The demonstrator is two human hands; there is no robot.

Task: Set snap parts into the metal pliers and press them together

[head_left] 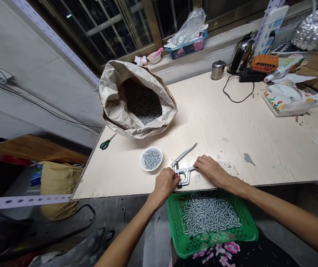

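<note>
Silver snap-fastener pliers (186,174) lie at the table's front edge, their long upper handle swung up and apart from the lower one. My right hand (211,170) has its fingers closed round the end of the lower handle. My left hand (166,181) pinches at the jaw end, beside a red bit and a black tip; what its fingertips hold is hidden. Just behind my left hand stands a white bowl (141,163) of small silver metal pins. Below the table edge, a green plastic basket (177,237) on my lap holds many silver metal tubes.
A large open sack (111,111) of small metal parts stands at the back left. Green-handled scissors (105,144) lie by the left edge. A tissue pack (288,98), a metal canister (218,70) and a kettle (241,53) are at the right and back.
</note>
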